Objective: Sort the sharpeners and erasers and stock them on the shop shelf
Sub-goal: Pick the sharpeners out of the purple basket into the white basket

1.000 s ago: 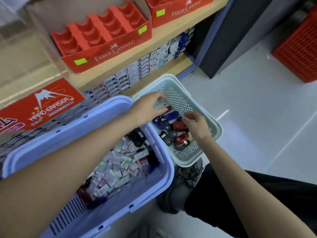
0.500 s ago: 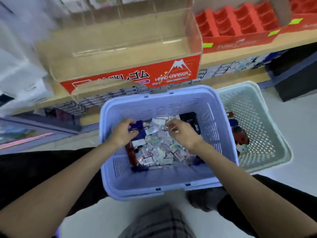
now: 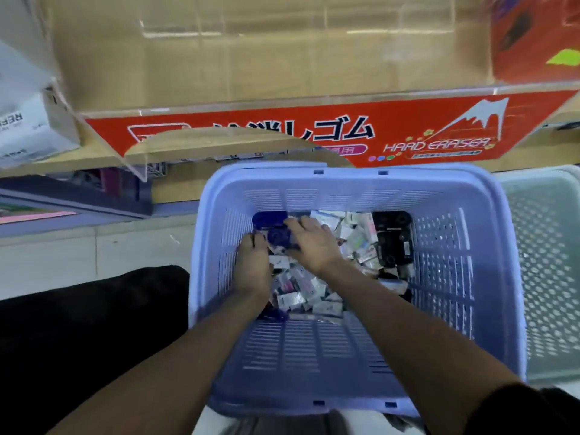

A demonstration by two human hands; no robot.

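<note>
Both forearms reach down into the lilac basket (image 3: 317, 350). The left hand (image 3: 252, 259) curls its fingers (image 3: 255, 241) on the blue sharpener (image 3: 277, 238) at the far-left corner. The right hand (image 3: 312, 244) lies flat, fingers released, over the sharpener and the erasers (image 3: 314, 296).

Lilac slotted basket (image 3: 345, 356), pale-green perforated basket (image 3: 546, 277), dark-blue sharpener (image 3: 277, 237), red display box (image 3: 408, 120) with white mountain (image 3: 483, 113).

Left hand (image 3: 252, 265), right hand (image 3: 314, 246); lilac basket (image 3: 314, 356), green basket (image 3: 546, 277): two each.
</note>
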